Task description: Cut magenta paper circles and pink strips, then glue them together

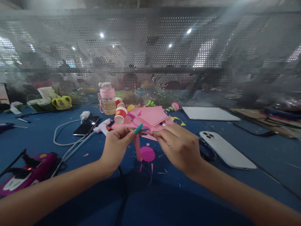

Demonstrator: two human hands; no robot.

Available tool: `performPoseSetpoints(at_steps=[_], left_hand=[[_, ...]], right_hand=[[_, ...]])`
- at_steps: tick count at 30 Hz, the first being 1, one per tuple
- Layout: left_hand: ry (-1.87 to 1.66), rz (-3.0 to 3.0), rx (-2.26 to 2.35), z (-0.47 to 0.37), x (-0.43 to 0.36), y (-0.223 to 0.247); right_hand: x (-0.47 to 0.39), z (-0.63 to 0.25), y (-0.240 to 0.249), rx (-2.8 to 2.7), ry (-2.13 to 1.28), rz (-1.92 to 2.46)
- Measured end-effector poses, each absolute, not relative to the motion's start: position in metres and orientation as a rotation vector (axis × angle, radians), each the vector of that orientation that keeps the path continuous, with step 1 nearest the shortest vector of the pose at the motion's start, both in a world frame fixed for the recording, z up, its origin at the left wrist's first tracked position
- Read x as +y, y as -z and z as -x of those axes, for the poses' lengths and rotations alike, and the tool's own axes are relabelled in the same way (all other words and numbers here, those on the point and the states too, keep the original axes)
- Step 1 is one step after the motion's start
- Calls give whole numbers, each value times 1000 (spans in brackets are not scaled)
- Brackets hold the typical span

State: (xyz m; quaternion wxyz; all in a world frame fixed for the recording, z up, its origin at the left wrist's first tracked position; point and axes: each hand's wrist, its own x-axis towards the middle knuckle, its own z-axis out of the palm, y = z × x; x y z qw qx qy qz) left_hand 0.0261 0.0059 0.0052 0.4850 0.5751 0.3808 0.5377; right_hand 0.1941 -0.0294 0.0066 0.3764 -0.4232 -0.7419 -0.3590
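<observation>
My left hand (115,147) is closed in a pinch on a pink paper strip (138,149), which hangs down below the fingers. At the thumb tip shows a teal pointed shape (138,128), perhaps a long fingernail. Close by on the right, my right hand (181,147) has its fingers pressed together near the strip's upper end; what they grip is too small to tell. A magenta paper circle (147,154) lies on the table just under the hands, with small paper scraps around it. Pink paper sheets (154,115) lie behind the hands.
Left: a white glue gun (103,126), black phone (87,125), charger (85,115) and purple power strip (42,163) with cords. Behind: a pink-lidded bottle (107,100) and red-and-white paper cups (120,115). Right: a white phone (228,150) and white laptop (210,113). A perforated metal screen (150,56) stands beyond.
</observation>
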Motion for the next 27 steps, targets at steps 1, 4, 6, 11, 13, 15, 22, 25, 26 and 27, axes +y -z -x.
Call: performPoseSetpoints(at_steps=[1,4,6,11,13,15,22,25,26,27], left_hand=[[-1305,-1395,918,-26,6,-5],[-1314,-1398,889,-25,7,-8],[-1343,-1410,872,-24,9,-12],[-1393,-1471,796,-20,18,-20],[-1395,-1482,783,-19,21,-20],[-1389,-1483,783,-18,23,-18],[-1370,-1317,793,-20,25,-11],[-1364,-1234,811,-22,25,-11],[-1365,-1215,819,-22,25,-11],[-1364,-1191,830,-22,25,-11]], right_hand=[[-30,-194,-7,-1900,924,1086],[-30,-195,-7,-1928,857,1096],[-29,-197,-11,-1977,777,1128],[-23,-209,-31,-2137,495,1517],[-21,-212,-39,-2156,337,1676],[-21,-213,-43,-2154,275,1746],[-24,-209,-36,-2108,436,1696],[-22,-208,-28,-2102,529,1653],[-22,-208,-25,-2099,582,1630],[-22,-208,-22,-2095,648,1594]])
